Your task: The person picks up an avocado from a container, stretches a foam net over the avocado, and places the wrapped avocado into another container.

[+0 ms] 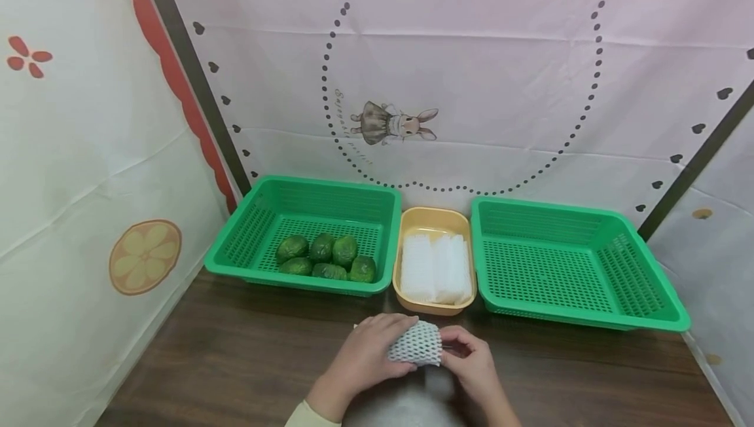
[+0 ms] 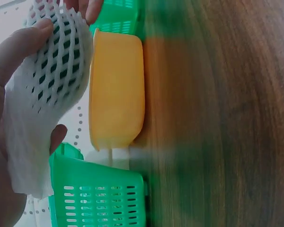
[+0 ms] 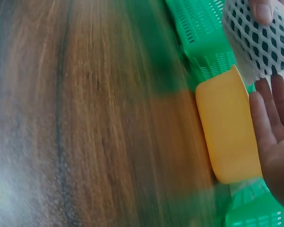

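My left hand (image 1: 371,355) grips an avocado in a white foam net sleeve (image 1: 417,343), thumb and fingers around its sides. Dark green skin of the avocado (image 2: 64,56) shows through the stretched mesh in the left wrist view, while the sleeve's loose tail hangs along the palm. At the sleeve's other end, my right hand (image 1: 474,361) pinches the net's edge between thumb and fingers. From the right wrist, the right fingers (image 3: 260,113) appear with their tips right at that rim. Both hands are over the near part of the table, in front of the tan tub.
A green basket (image 1: 235,268) at the back left holds several avocados (image 1: 344,251). Beside it, a tan tub (image 1: 432,309) contains stacked white foam nets (image 1: 417,266). Another green basket (image 1: 580,319) stands to the right on the dark wooden table (image 1: 235,348). Printed cloth hangs behind.
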Available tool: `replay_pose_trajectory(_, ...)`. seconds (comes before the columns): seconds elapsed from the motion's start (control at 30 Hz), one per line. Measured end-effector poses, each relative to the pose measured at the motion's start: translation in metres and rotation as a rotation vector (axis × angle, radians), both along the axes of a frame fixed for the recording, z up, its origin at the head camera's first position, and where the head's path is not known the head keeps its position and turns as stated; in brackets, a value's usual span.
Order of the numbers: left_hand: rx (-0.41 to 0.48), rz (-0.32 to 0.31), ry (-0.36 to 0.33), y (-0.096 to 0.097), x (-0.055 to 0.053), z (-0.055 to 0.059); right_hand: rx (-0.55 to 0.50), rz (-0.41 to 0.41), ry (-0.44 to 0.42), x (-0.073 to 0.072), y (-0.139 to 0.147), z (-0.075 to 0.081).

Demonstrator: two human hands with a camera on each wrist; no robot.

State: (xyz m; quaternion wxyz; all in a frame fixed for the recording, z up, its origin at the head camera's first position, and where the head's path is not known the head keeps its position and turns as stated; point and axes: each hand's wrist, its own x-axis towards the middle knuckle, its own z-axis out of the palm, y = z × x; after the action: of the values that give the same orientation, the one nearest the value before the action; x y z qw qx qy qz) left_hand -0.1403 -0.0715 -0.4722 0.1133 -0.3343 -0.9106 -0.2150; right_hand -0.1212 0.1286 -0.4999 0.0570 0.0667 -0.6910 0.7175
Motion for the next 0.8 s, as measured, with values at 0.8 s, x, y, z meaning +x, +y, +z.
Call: replay_pose_trajectory(0.8,0.517,0.119,-0.456,0.011,-0.001,-0.005,0.002,-0.068,-0.214,-0.002,0.003,0.006)
